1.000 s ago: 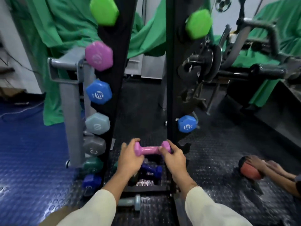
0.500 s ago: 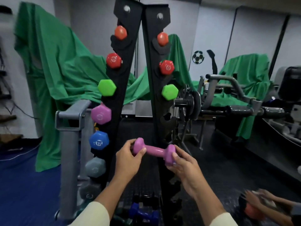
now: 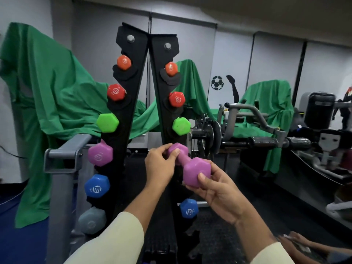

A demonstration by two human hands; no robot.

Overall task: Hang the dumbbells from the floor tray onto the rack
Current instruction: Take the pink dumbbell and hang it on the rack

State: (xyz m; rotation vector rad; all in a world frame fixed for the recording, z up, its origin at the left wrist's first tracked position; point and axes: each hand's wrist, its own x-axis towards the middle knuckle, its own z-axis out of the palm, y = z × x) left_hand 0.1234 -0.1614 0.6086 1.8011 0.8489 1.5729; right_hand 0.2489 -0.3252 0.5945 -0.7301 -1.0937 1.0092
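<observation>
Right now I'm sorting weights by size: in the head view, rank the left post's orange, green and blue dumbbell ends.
1. Blue end, largest.
2. Green end, nearly as large; the blue sits lower and nearer, so that ranking is unsure.
3. Orange end, smallest.

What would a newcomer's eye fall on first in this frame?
First, the purple hexagonal-ended dumbbell at centre, gripped at its far end by the left hand and at its near end by the right hand, close to the right column of the tall black A-shaped rack. Next, the bright dumbbell ends hung down that rack, orange at top, then red, green, purple and blue. Behind, green cloth drapes gym machines.
</observation>
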